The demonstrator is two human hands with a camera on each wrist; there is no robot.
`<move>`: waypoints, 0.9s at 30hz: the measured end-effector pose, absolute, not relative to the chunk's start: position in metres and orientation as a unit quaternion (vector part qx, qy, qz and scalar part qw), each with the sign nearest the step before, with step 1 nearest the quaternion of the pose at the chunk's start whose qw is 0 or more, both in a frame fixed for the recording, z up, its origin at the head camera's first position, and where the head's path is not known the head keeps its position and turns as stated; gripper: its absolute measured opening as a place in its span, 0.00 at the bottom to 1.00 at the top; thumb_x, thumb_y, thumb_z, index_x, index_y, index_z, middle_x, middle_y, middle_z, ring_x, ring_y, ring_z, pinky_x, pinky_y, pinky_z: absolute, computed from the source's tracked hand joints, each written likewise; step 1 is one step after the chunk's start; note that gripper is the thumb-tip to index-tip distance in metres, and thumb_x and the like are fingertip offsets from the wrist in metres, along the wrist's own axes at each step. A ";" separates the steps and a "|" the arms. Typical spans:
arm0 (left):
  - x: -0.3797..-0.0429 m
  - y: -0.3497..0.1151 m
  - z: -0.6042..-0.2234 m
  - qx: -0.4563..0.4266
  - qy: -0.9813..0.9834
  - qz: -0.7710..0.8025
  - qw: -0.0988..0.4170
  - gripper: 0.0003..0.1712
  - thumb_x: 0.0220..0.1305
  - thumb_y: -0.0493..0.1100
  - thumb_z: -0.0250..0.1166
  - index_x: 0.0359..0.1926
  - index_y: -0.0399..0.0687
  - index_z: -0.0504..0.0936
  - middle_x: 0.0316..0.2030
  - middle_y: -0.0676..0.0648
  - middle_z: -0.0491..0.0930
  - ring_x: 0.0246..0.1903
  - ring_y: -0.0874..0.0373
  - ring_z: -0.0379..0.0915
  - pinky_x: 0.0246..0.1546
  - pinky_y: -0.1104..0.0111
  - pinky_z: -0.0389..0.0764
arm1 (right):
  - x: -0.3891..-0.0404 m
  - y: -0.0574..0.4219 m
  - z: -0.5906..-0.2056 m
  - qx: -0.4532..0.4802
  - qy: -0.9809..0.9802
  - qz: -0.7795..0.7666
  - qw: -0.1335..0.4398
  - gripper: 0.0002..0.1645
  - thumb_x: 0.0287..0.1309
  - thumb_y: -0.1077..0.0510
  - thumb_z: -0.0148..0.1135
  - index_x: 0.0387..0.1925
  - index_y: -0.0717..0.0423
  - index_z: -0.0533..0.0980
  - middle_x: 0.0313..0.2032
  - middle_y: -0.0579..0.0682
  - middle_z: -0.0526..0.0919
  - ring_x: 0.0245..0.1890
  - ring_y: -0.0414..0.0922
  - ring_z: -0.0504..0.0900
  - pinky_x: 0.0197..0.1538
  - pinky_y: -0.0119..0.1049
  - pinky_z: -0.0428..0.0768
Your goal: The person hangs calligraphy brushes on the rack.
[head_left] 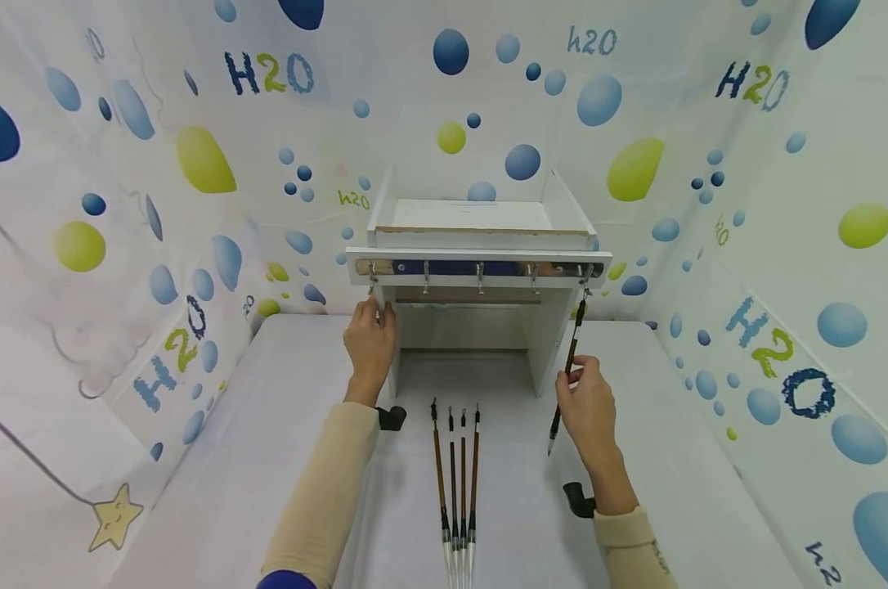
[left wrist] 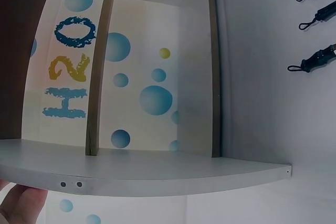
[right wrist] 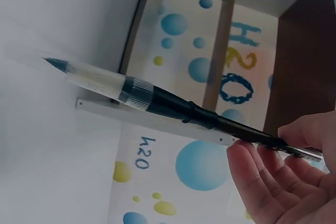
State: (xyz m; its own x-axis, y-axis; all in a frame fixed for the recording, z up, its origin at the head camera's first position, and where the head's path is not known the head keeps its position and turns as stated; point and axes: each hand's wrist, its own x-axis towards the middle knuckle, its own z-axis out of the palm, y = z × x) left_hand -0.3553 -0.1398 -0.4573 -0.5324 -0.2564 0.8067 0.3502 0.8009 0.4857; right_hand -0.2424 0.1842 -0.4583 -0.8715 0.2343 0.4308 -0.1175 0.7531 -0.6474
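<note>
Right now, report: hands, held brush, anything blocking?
Right hand holding calligraphy brush, top at rightmost hook. Left hand at shelf's left panel. Nothing visibly blocking.

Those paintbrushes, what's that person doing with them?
A person's right hand holds one brush by its handle, with the bristles pointing down. Its top end is up by the right-end hook on the white shelf; I can't tell whether its loop is on the hook. The left hand is at the shelf's left side. Four more brushes lie side by side on the table, loops toward the shelf.
</note>
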 end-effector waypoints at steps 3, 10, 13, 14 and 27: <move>-0.355 -0.139 -0.457 -0.030 -0.817 -0.315 0.482 0.11 0.67 0.38 0.63 0.39 0.31 0.81 0.32 0.34 0.82 0.27 0.40 0.85 0.23 0.46 0.80 | -0.248 0.186 -0.464 -0.035 -0.906 0.341 0.246 0.19 0.66 0.59 0.58 0.52 0.68 0.72 0.36 0.64 0.86 0.28 0.55 0.85 0.24 0.41 0.78; -0.356 -0.140 -0.457 -0.027 -0.816 -0.318 0.482 0.12 0.67 0.39 0.63 0.42 0.31 0.82 0.33 0.34 0.82 0.28 0.40 0.85 0.23 0.46 0.80 | -0.267 0.189 -0.468 -0.038 -0.915 0.325 0.236 0.16 0.66 0.60 0.59 0.49 0.69 0.73 0.40 0.66 0.85 0.35 0.58 0.87 0.33 0.51 0.83; -0.356 -0.141 -0.457 -0.029 -0.814 -0.322 0.483 0.13 0.67 0.39 0.63 0.44 0.31 0.82 0.34 0.33 0.83 0.28 0.41 0.85 0.23 0.46 0.81 | -0.275 0.191 -0.469 -0.032 -0.915 0.324 0.237 0.16 0.66 0.60 0.60 0.48 0.69 0.73 0.40 0.66 0.85 0.36 0.59 0.88 0.34 0.52 0.84; -0.356 -0.141 -0.457 -0.030 -0.814 -0.324 0.482 0.13 0.67 0.39 0.63 0.45 0.31 0.82 0.34 0.33 0.83 0.28 0.41 0.85 0.23 0.46 0.81 | -0.277 0.191 -0.470 -0.028 -0.914 0.325 0.240 0.15 0.66 0.60 0.60 0.48 0.69 0.73 0.40 0.66 0.85 0.36 0.59 0.87 0.33 0.51 0.84; -0.355 -0.140 -0.457 -0.035 -0.815 -0.326 0.477 0.15 0.69 0.40 0.62 0.47 0.31 0.83 0.33 0.34 0.82 0.28 0.43 0.86 0.24 0.49 0.83 | -0.292 0.196 -0.478 -0.013 -0.908 0.330 0.257 0.14 0.66 0.61 0.60 0.45 0.69 0.72 0.38 0.67 0.84 0.35 0.59 0.87 0.32 0.52 0.84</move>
State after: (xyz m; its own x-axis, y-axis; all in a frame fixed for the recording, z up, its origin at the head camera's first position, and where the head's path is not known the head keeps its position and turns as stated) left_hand -0.3546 -0.1396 -0.4571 -0.5420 -0.2532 0.8013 0.3683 0.7855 0.4974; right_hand -0.2924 0.1955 -0.4782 -0.8675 0.1929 0.4586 -0.1465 0.7819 -0.6060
